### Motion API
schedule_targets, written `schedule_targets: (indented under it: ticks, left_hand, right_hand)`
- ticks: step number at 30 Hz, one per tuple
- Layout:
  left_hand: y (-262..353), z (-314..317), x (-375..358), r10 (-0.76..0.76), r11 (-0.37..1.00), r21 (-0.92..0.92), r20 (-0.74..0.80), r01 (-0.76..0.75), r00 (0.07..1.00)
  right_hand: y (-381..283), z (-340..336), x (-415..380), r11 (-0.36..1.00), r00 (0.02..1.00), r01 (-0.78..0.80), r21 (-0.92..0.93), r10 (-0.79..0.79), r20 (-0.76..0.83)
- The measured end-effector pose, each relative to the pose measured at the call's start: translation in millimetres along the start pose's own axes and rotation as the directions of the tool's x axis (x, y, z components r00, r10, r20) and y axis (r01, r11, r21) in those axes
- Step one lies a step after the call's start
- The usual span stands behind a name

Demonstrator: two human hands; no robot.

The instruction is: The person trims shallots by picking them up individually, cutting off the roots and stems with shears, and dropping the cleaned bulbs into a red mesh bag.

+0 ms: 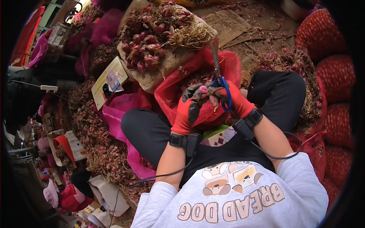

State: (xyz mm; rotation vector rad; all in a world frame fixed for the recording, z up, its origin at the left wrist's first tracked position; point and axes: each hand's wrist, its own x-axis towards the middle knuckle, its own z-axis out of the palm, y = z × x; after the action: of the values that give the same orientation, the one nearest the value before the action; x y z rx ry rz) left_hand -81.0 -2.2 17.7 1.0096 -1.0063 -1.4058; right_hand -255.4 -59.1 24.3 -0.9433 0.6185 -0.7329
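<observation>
pink shallots (pixel 204 90) sit between the left hand (pixel 188 105), pinched on them, and the right hand (pixel 238 99), clamped on blue-handled scissors (pixel 217 72).

Beyond the mesh bag (pixel 162 95), a block (pixel 142 80) is standing, shallots (pixel 144 53) lying on it. Left of the bag, a card (pixel 102 95) is lying and a shallot heap (pixel 102 142) is spreading. Far right of it, sacks (pixel 336 79) are lining up. Above the bag's mouth, the left hand (pixel 190 102) and right hand (pixel 236 98) are hanging, scissors (pixel 216 60) sitting in the right.
</observation>
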Motion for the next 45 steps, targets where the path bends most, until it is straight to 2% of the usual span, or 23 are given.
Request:
schedule_targets:
  ticks: [2,4,7,10,13,15,17,19,22,25,27,30,32,33,35,37,38,40,41,42,43,44,45]
  left_hand:
    - [-3,-2,0,0.041,0.987,0.154,0.014,-0.042,0.999]
    - [3,1,-2,0.015,0.982,0.187,-0.009,-0.013,1.0]
    - [-9,1,-3,-0.092,0.912,-0.402,0.001,0.085,0.996]
    - [-2,8,-5,-0.102,0.913,-0.397,-0.003,0.092,0.995]
    - [-17,-1,-1,-0.07,0.958,-0.28,-0.017,0.062,0.997]
    - [-19,-4,-2,0.041,0.997,0.066,-0.095,-0.035,0.995]
    - [-16,-4,-3,0.032,0.992,0.125,-0.171,-0.01,0.985]
    - [-13,1,-2,-0.128,0.987,-0.123,-0.247,0.1,0.96]
    - [-2,12,2,-0.095,0.995,-0.001,-0.243,0.098,0.965]
    - [-7,0,3,-0.203,0.977,-0.097,-0.114,0.192,0.973]
    - [1,-11,-2,-0.247,0.968,0.043,0.034,0.246,0.968]
    - [-3,-30,-3,-0.308,0.938,0.206,0.128,0.278,0.943]
    - [-11,-33,-5,-0.318,0.943,-0.052,0.155,0.329,0.935]
    - [-2,-20,-6,-0.305,0.871,-0.349,0.169,0.346,0.937]
    - [-1,-11,-6,-0.357,0.62,-0.711,0.12,0.331,0.926]
    - [-19,-17,-4,-0.502,0.404,-0.874,0.034,0.269,0.864]
    - [-31,-22,-6,-0.421,0.405,-0.878,0.068,0.254,0.905]
    - [-2,-1,-7,-0.464,0.498,-0.822,0.016,0.276,0.886]
    - [8,6,-8,-0.485,0.542,-0.789,-0.011,0.29,0.875]
    - [-16,-7,-11,-0.333,0.605,-0.734,0.118,0.308,0.935]
    - [-31,-16,-8,-0.321,0.628,-0.712,0.132,0.314,0.938]
    - [-43,-23,-6,-0.309,0.649,-0.69,0.146,0.32,0.94]
    - [-53,-29,-5,-0.299,0.669,-0.669,0.158,0.325,0.941]
  right_hand:
    - [0,0,-1,1.0,1.0,0.005,0.01,-0.004,-0.028]
    - [-3,3,0,0.999,0.996,0.014,-0.032,-0.017,-0.089]
    - [-4,3,1,0.99,0.989,-0.081,-0.117,0.065,-0.13]
    - [-8,9,-1,0.993,0.992,-0.075,-0.094,0.065,-0.11]
    - [-8,7,-2,0.997,0.998,-0.052,-0.055,0.051,-0.026]
    - [-7,4,-1,0.992,0.996,-0.092,0.088,0.094,-0.012]
    - [-6,2,-2,0.979,0.988,-0.149,0.14,0.154,-0.027]
    - [-6,1,-3,0.97,0.97,-0.221,0.103,0.23,-0.081]
    - [1,-4,0,0.973,0.97,-0.228,0.022,0.229,-0.081]
    - [-5,-4,-3,0.992,0.992,-0.126,-0.007,0.126,-0.003]
    - [-4,-7,-3,0.995,0.994,-0.104,-0.008,0.104,0.034]
    - [-8,-3,-2,0.992,0.987,-0.122,0.033,0.117,0.114]
    - [-10,-3,-1,0.988,0.982,-0.145,0.052,0.138,0.128]
    - [-9,-4,2,0.987,0.982,-0.154,0.052,0.147,0.114]
    - [-10,-3,4,0.994,0.995,-0.092,0.056,0.089,0.052]
    - [-11,5,1,0.998,0.998,0.048,0.052,-0.046,-0.045]
    - [-6,8,1,0.995,0.992,0.098,-0.003,-0.098,-0.082]
    - [7,18,3,0.975,0.967,0.192,-0.116,-0.208,-0.145]
    - [9,24,0,0.967,0.971,0.199,-0.159,-0.216,-0.098]
    - [11,30,-5,0.957,0.973,0.208,-0.202,-0.223,-0.054]
    - [11,33,-7,0.944,0.973,0.219,-0.245,-0.229,-0.01]
    - [17,25,-7,0.865,0.977,0.169,-0.472,-0.211,-0.036]
    - [8,25,-9,0.849,0.972,0.179,-0.498,-0.231,-0.044]
